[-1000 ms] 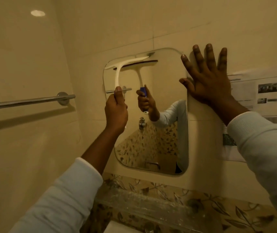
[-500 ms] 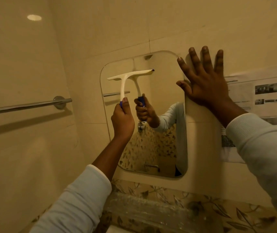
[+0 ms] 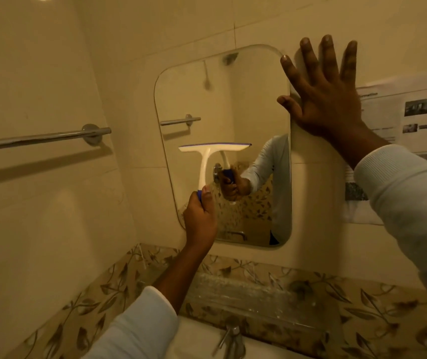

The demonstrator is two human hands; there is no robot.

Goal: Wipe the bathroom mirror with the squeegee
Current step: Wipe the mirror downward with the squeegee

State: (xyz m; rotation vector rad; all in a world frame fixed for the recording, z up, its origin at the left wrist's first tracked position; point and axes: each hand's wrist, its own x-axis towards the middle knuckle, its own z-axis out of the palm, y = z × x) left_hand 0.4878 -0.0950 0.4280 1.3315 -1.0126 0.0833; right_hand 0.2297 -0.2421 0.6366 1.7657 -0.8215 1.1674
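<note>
Left hand (image 3: 200, 216) curled tight round the blue grip of the white squeegee (image 3: 207, 161), blade level against the mirror (image 3: 233, 104) at mid-height, left half. Right hand (image 3: 329, 99) flat, fingers spread straight, palm on the wall tile, thumb and forefinger overlapping the mirror's right edge.

I can read nothing here: the print on the white paper sheet with grey photographs (image 3: 414, 117), stuck to the cream tiled wall (image 3: 272, 19), is too blurred.
</note>
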